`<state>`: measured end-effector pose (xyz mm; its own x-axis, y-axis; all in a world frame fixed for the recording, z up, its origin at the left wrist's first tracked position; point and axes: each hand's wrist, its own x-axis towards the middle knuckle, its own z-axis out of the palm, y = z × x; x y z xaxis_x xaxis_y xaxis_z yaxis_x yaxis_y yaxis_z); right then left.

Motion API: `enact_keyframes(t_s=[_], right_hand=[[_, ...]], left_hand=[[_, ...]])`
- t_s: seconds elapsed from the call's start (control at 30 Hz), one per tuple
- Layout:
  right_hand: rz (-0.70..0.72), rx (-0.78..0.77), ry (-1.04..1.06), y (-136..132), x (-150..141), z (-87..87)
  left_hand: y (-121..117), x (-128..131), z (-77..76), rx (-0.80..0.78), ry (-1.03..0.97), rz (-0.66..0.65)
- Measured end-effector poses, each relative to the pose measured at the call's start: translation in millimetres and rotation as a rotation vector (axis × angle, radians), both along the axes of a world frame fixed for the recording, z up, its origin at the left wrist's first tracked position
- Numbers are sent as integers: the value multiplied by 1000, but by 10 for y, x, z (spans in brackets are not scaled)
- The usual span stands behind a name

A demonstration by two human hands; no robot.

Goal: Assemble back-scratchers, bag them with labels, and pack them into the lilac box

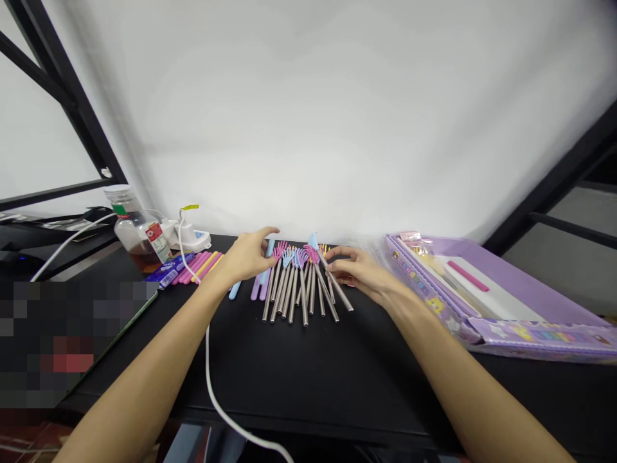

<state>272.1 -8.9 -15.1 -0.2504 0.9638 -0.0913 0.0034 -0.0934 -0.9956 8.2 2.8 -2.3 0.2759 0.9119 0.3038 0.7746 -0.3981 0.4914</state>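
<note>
A row of metal back scratcher rods (pixel 292 292) with small hand-shaped heads in pink, blue and purple lies on the black desk. My left hand (pixel 248 254) is at the row's left end, thumb and forefinger spread apart, nothing visibly between them. Beside it lie pastel blue and purple handle sleeves (pixel 263 286), partly covered by that hand. At the row's right end, the bent fingers of my right hand (pixel 359 270) close on a slanting back scratcher (pixel 341 290) that lies over the others. Its fingertips are partly hidden by the rod.
Pink and yellow sleeves (pixel 205 262) lie at the left, by a blue packet (pixel 168 270), a jar of brown liquid (pixel 139 235) and a white power strip (pixel 195 239). A white cable (pixel 212 379) crosses the desk. A purple open box (pixel 511 263) stands at the right.
</note>
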Motion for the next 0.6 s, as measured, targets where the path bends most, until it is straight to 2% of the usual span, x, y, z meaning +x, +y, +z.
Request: enact_keyframes(t_s=[0.07,0.13,0.23,0.3,0.43,0.53,0.6], right_hand=[[12,-27,59,-6,21,28],[45,-47,116,-26,35,65],[145,-53,192,-66,30,112],[157,-7,251,-82,9,127],[-61,205,454,-74,-29,144],[-192,291,476,-49,-8,160],[-221,306,441,-31,22,159]], left_hand=[[-13,59,16,-9,-234,-91],[-31,126,9,-51,-366,-173],[-61,226,-28,-114,-402,-282],[-85,279,-50,-133,-390,-369],[-138,333,-56,-210,-359,-462],[-161,343,-42,-133,-365,-427],[-169,349,-35,-83,-401,-404]])
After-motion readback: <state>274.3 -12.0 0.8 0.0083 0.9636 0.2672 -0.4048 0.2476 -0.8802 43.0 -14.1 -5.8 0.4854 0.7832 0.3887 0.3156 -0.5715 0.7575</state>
